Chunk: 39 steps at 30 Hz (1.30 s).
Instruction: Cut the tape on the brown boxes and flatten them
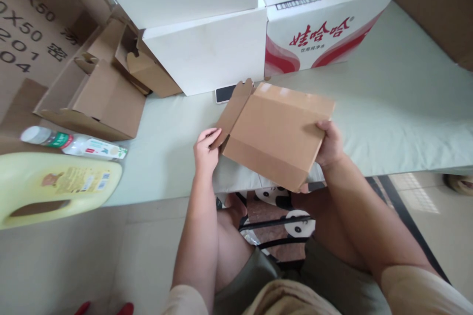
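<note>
flat brown corrugated cardboard box held tilted over the pale green table edge, left hand pinching its side flap, right hand gripping the opposite edge, smooth white cartons stacked right behind, unfolded boxes plus glossy yellow jug off left

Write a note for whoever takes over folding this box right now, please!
Left hand: pinching the side flap of the brown cardboard box.
Right hand: gripping the box's right edge, holding it above the table's front edge.
Done: box body looks flat and closed; tape strip along its top.
Left: the side flap stands open, not yet tucked.
Nearby: unfolded boxes at left, white cartons behind, bottle and yellow jug.
</note>
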Available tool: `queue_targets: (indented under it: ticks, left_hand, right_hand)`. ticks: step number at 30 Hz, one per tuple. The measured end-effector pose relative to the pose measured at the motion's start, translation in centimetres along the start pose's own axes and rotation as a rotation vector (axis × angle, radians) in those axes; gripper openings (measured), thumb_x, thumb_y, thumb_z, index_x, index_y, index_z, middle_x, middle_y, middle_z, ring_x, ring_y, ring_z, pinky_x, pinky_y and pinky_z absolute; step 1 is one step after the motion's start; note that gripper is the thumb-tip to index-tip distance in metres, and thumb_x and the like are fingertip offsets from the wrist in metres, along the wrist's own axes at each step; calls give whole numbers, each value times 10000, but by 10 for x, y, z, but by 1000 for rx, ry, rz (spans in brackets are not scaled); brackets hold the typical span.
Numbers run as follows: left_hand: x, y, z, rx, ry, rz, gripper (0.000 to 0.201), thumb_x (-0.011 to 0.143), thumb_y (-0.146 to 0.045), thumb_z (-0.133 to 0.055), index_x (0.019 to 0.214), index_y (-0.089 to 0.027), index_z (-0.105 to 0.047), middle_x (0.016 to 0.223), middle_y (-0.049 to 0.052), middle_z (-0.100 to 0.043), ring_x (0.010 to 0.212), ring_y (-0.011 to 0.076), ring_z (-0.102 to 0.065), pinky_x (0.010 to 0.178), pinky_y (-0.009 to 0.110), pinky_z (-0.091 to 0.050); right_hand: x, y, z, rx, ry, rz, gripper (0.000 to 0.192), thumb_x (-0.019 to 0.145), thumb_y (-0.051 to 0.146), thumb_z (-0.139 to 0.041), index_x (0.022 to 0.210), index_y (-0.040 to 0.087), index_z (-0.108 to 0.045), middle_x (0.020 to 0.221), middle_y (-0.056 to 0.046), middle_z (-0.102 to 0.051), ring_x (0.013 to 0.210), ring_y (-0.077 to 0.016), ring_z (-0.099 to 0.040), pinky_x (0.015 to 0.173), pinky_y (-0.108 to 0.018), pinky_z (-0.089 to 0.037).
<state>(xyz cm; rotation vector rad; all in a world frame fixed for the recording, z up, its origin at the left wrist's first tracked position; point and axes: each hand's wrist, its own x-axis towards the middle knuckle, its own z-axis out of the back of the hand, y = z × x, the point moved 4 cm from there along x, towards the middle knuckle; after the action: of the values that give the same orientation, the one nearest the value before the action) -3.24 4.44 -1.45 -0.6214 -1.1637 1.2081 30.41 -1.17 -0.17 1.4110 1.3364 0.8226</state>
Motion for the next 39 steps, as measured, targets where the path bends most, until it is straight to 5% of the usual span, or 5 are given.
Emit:
queue_targets:
  ticks: [7,27,39]
  left_hand:
    - [-1,7,-2,198,84,-61,474,772,-29,-608,1121,-247,-841,1251,93,-763,1148,226,-738,1031,368,-596]
    - [-1,4,5,211,-115,10,532,744,-116,-773,1252,-243,-681,1344,132,-579,1329,277,-596,1093,397,-546]
    - [1,8,4,231,-73,7,359,767,-122,-759,1101,-247,-722,1243,107,-632,1232,263,-641,1054,400,-557]
  right_hand:
    - [4,-12,6,271,-127,-102,413,680,525,-799,981,256,-712,938,-40,-805,998,-345,-760,874,-515,-658]
    - [8,-18,3,277,-133,-63,410,733,565,-796,994,262,-709,908,-29,-791,977,-319,-766,821,-486,-662]
    - [5,-19,1,277,-112,-82,439,713,577,-800,1007,265,-704,924,-34,-791,1020,-334,-754,861,-496,-646]
